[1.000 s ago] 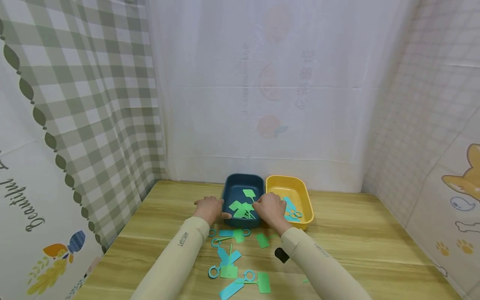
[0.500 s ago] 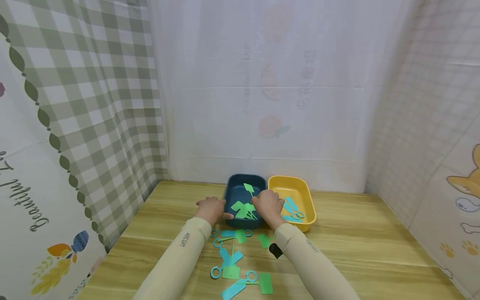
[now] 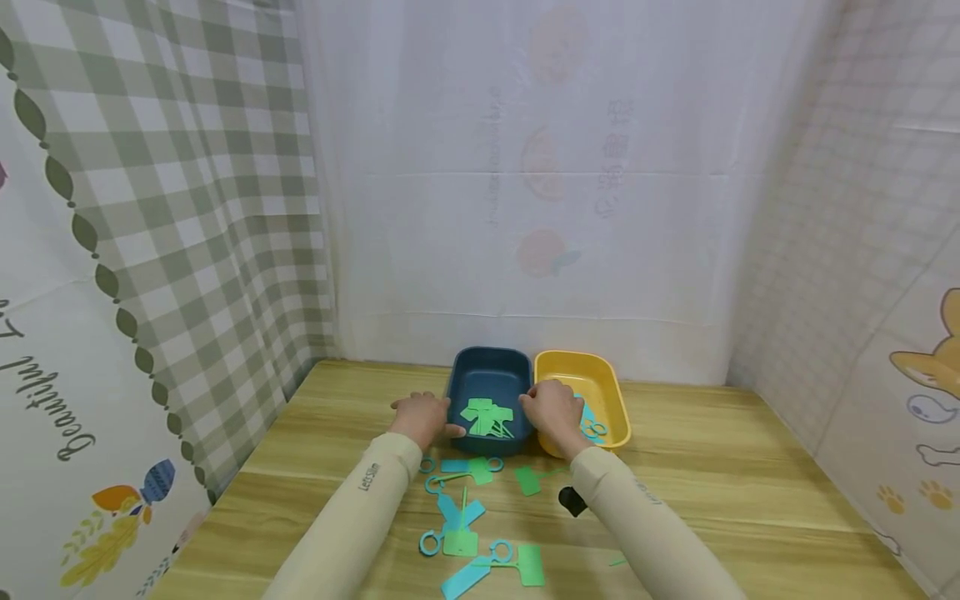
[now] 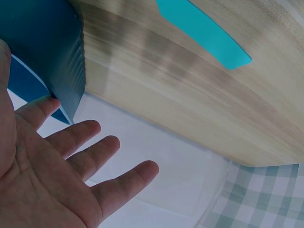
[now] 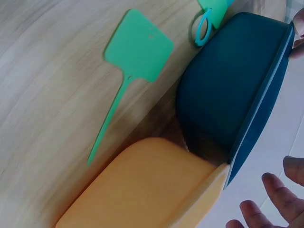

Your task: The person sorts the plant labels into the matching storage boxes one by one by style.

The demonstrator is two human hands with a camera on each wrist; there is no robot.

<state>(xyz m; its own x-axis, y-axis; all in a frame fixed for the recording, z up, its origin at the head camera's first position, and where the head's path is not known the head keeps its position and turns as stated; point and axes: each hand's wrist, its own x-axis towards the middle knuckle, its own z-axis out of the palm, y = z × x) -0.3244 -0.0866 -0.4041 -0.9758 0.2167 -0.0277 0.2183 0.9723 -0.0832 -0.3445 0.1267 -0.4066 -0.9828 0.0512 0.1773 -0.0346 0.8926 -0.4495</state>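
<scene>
At the left edge of the dark blue bin [image 3: 491,360], my left hand [image 3: 422,415] holds the rim between thumb and index finger; its other fingers stretch out straight in the left wrist view. Several flag-shaped green plastic tags [image 3: 487,414] lie heaped inside that bin. Above the meeting rims of the blue bin and the yellow bin [image 3: 577,362], my right hand [image 3: 553,412] hovers with its fingers loosely spread and nothing between them in the right wrist view. Blue ring-ended tags [image 3: 592,427] lie in the yellow bin, partly hidden by this hand.
Several green and blue tags lie on the wooden table [image 3: 360,533] in front of the bins, including a green tag [image 3: 527,480] and a blue tag [image 3: 467,578]. A small black object [image 3: 572,501] lies by the right sleeve. A white curtain [image 3: 465,250] hangs behind the bins.
My right hand has let go of a green tag, which now lies on the heap in the blue bin, and has moved right. The left hand keeps its place.
</scene>
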